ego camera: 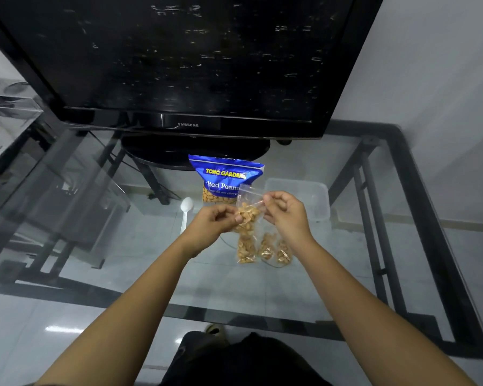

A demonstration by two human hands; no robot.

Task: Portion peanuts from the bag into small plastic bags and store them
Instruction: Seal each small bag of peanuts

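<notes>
A small clear plastic bag (pixel 247 215) partly filled with peanuts hangs between both hands above the glass table (pixel 140 246). My left hand (pixel 215 220) pinches its left side at the peanuts. My right hand (pixel 286 211) pinches its top edge at the right. Behind them stands the blue peanut bag (pixel 226 178), upright. Three filled small bags (pixel 265 250) lie on the glass just below my hands. A white plastic spoon (pixel 185 211) lies left of the blue bag.
A clear plastic container (pixel 304 197) sits right of the blue bag. A large black television (pixel 179 65) on its stand fills the back of the table. The table's black metal frame (pixel 427 232) runs along the right and front edges.
</notes>
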